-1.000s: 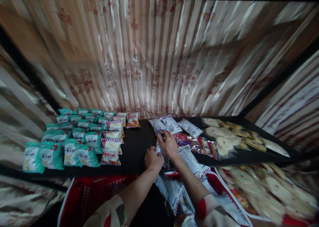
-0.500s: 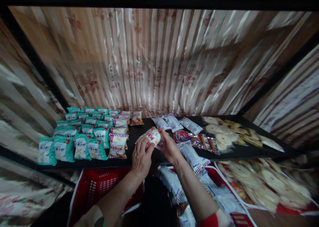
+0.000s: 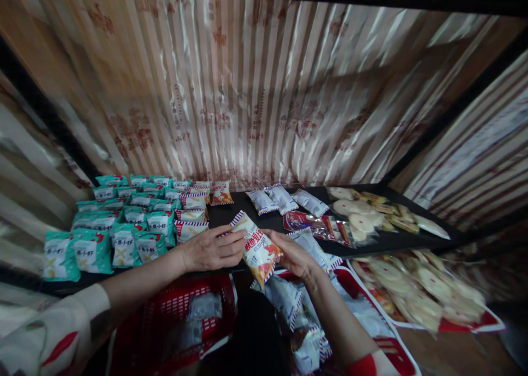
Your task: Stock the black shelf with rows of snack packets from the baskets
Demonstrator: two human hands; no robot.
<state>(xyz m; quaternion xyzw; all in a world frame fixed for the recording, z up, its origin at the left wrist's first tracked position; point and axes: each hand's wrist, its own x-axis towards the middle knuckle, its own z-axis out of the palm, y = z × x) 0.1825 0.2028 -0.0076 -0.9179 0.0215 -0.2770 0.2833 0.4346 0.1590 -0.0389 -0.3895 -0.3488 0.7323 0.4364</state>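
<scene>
A white and orange snack bag [image 3: 259, 249] with striped ends is held in front of the shelf's front edge, tilted. My left hand [image 3: 216, 248] has its fingers closed on the bag's left side. On its right side, my right hand [image 3: 289, 253] grips the same bag, some fingers hidden behind it. Similar orange-and-white snack bags [image 3: 192, 230] stand in a row on the shelf, left of the hands. Beside these, several teal snack bags [image 3: 93, 249] stand in rows.
The black shelf [image 3: 231, 216] also carries silvery packets [image 3: 311, 203], a red packet [image 3: 303, 221] and round pale crackers in clear bags [image 3: 363, 222]. Below are a red basket [image 3: 165, 304] with clear packets, a basket of bags [image 3: 305, 299], and a tray of crackers [image 3: 429, 293]. Striped foil sheeting [image 3: 247, 90] hangs behind.
The snack bag has turned from lying sideways to standing tilted with its front showing. My left hand has shifted to its left side, the forearm swinging out left. The view has moved slightly.
</scene>
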